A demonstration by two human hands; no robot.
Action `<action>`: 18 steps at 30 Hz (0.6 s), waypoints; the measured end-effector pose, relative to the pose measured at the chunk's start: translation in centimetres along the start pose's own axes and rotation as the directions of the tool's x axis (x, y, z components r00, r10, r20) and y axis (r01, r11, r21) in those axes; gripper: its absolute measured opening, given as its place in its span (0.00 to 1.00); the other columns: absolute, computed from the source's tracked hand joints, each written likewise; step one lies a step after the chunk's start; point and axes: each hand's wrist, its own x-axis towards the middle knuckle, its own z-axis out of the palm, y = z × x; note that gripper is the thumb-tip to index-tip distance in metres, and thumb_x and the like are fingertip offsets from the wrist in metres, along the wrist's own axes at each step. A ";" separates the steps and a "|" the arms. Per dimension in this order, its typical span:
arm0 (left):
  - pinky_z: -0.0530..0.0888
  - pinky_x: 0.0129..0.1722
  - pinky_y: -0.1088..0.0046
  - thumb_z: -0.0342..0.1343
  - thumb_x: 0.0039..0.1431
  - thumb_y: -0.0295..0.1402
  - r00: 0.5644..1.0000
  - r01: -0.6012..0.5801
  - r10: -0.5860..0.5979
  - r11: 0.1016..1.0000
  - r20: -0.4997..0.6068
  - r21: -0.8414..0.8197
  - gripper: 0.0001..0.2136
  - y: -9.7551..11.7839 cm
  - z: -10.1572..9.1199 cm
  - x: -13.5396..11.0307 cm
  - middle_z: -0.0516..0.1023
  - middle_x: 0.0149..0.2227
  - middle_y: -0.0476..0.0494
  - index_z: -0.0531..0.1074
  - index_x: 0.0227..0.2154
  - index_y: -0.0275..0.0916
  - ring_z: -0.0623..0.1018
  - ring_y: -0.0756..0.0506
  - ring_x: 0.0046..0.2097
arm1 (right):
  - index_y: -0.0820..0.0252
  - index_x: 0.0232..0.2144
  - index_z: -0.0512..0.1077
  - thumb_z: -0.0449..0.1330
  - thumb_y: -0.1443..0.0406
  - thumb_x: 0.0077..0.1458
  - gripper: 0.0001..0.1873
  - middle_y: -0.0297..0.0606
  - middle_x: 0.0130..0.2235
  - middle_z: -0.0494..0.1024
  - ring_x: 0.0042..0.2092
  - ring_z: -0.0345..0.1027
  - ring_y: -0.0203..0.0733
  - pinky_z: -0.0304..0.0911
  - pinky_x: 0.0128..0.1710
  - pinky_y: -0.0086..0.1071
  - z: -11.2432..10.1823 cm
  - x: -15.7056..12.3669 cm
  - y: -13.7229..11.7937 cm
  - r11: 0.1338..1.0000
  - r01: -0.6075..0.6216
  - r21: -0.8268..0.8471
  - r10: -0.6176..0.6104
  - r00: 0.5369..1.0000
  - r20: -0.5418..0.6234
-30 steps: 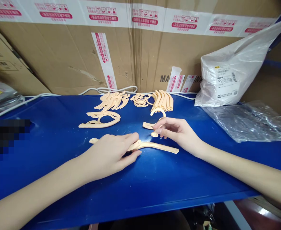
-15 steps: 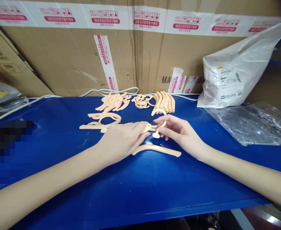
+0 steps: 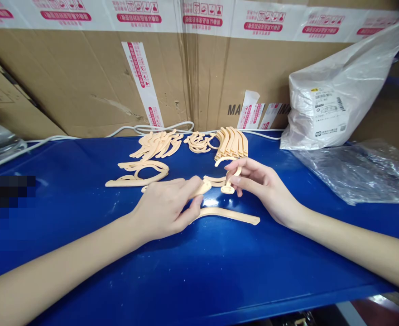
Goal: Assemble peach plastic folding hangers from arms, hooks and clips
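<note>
My left hand (image 3: 167,206) is closed on a curved peach plastic arm piece (image 3: 201,189), whose far end pokes out past my wrist. My right hand (image 3: 258,185) pinches a small peach hook piece (image 3: 228,185) with a round foot, right beside the tip of that arm. Another curved peach arm (image 3: 231,216) lies flat on the blue table (image 3: 219,271) just below both hands. A further peach strip (image 3: 214,179) lies between the hands.
Piles of peach plastic parts lie behind: loops (image 3: 140,174) at left, curved strips (image 3: 158,144), small rings (image 3: 199,141), a stacked row (image 3: 232,141). A white cable (image 3: 84,136) runs along cardboard boxes (image 3: 117,72). White bag (image 3: 324,104) and clear plastic (image 3: 355,170) sit right.
My left hand lifted one curved arm off the table and brought its tip toward the hook piece in my right hand; the other arm stayed lying on the table.
</note>
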 end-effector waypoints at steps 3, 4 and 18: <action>0.56 0.23 0.74 0.43 0.63 0.31 1.000 -0.005 0.004 0.999 -0.002 -0.038 0.09 0.1 0.1 -0.1 0.66 0.21 0.53 0.63 0.28 0.38 0.66 0.50 0.23 | 0.58 0.38 0.73 0.63 0.63 0.56 0.08 0.29 0.28 0.73 0.29 0.65 0.29 0.62 0.30 0.24 0.0 -0.2 0.0 1.000 -0.001 -0.007 0.001 1.000 -0.008; 0.57 0.24 0.73 0.43 0.63 0.31 1.000 -0.011 0.011 0.999 0.001 -0.046 0.08 0.1 0.1 -0.1 0.66 0.22 0.53 0.63 0.28 0.38 0.66 0.50 0.23 | 0.58 0.38 0.74 0.62 0.63 0.56 0.07 0.29 0.28 0.73 0.30 0.65 0.29 0.62 0.31 0.24 0.0 -0.2 0.0 1.000 0.002 -0.008 -0.002 1.000 -0.010; 0.65 0.33 0.68 0.42 0.68 0.30 0.985 -0.175 0.175 0.982 -0.011 -0.076 0.11 -0.4 0.2 -0.4 0.75 0.38 0.44 0.66 0.46 0.32 0.67 0.45 0.37 | 0.53 0.36 0.78 0.64 0.63 0.54 0.06 0.28 0.30 0.76 0.31 0.66 0.27 0.63 0.33 0.23 -0.3 0.0 -0.3 1.000 -0.004 0.009 0.003 1.000 0.017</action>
